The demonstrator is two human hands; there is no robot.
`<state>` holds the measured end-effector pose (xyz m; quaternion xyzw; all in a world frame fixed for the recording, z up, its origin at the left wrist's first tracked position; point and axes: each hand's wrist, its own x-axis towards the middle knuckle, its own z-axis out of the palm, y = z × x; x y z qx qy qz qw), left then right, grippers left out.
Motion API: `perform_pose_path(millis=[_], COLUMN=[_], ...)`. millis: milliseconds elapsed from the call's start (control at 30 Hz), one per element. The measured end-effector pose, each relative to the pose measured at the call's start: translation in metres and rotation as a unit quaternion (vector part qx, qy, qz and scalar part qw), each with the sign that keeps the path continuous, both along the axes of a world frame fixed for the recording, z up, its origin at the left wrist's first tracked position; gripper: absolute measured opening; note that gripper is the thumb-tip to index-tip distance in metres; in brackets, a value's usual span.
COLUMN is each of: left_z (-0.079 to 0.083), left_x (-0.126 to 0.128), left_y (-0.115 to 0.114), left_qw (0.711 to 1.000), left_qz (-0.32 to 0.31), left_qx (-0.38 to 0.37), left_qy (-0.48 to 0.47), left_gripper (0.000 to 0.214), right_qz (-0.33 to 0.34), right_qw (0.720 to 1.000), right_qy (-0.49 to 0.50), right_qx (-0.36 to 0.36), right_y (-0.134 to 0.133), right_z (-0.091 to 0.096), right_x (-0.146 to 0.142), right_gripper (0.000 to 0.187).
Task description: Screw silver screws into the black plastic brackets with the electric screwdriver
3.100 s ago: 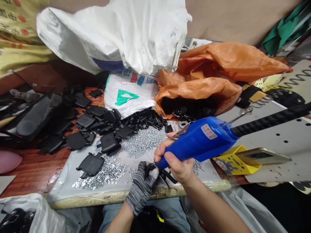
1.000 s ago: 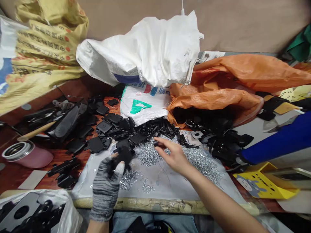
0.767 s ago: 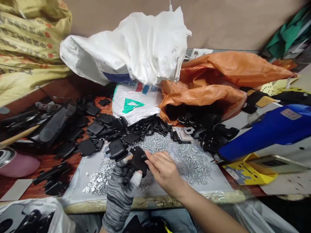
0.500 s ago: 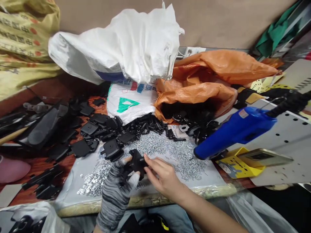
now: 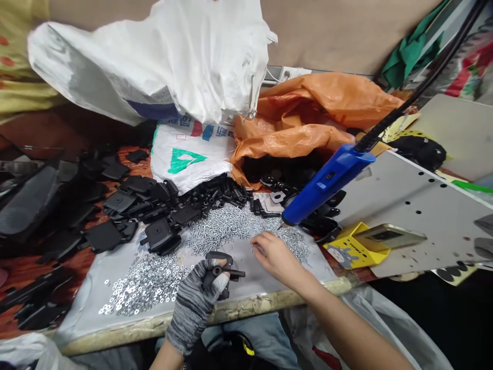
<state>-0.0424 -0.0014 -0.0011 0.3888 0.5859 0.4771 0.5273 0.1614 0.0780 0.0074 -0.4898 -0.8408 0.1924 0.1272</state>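
Note:
My left hand [image 5: 196, 295], in a grey striped fingerless glove, is closed around a black plastic part [image 5: 219, 272] with a tube-like piece sticking out to the right. My bare right hand [image 5: 276, 257] is over the right side of the grey work mat, its fingers curled in beside the loose screws [image 5: 227, 222]; whatever its fingertips pinch is too small to make out. Just above that hand hangs a blue electric screwdriver [image 5: 323, 182], tilted, tip down near the screws. Loose metal washers [image 5: 140, 285] lie spread to the left of my gloved hand.
Black plastic plates [image 5: 108, 235] pile up at the left and back. Behind are a white sack [image 5: 173, 67] and an orange sack [image 5: 292, 139] with dark parts inside. A yellow holder [image 5: 348, 249] with a phone [image 5: 389, 235] stands right. The padded table edge [image 5: 246, 308] runs in front.
My right hand has left the black part and moved right to the screws. The left hand has turned the part, baring its tube. The screwdriver hangs more upright, and the view has shifted.

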Motion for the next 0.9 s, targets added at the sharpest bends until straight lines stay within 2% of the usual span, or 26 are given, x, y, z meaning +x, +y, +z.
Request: perform_pose_path(millis=[67,133,400,500,600,667,800,900], left_z=[0.0,-0.001,-0.003,-0.004,-0.011,-0.015,-0.019,-0.019], left_x=[0.004,0.007,0.014,0.013,0.012,0.012,0.014,0.016], left_y=[-0.001,-0.003,-0.005,-0.005,-0.005,-0.004,0.0,0.001], left_qw=[0.998,0.996,0.992,0.991,0.994,0.996,0.992,0.991], left_qz=[-0.016,-0.036,-0.078,-0.087,-0.089,-0.085,-0.067,-0.044], left_qx=[-0.016,-0.019,-0.039,-0.032,-0.012,0.014,0.081,0.097], left_qy=[-0.055,-0.078,-0.091,-0.093,-0.067,-0.022,0.07,0.085], left_gripper=[0.035,0.034,0.033,0.034,0.034,0.032,0.024,0.022], right_qz=[-0.019,0.002,0.098,0.098,0.09,0.102,0.147,0.124], right_qw=[0.998,0.997,0.99,0.991,0.994,0.994,0.966,0.973], right_qy=[-0.063,-0.073,-0.097,-0.093,-0.063,0.01,0.176,0.165], right_qx=[0.004,-0.001,0.012,0.014,0.004,-0.029,-0.122,-0.105], right_y=[0.012,0.018,0.016,0.018,0.016,0.009,-0.013,-0.028], right_z=[-0.009,-0.013,-0.004,-0.004,0.004,0.013,0.026,0.027], right_x=[0.006,0.008,0.006,0.003,-0.001,-0.006,-0.022,-0.031], right_gripper=[0.018,0.016,0.01,0.012,0.011,0.01,0.008,0.005])
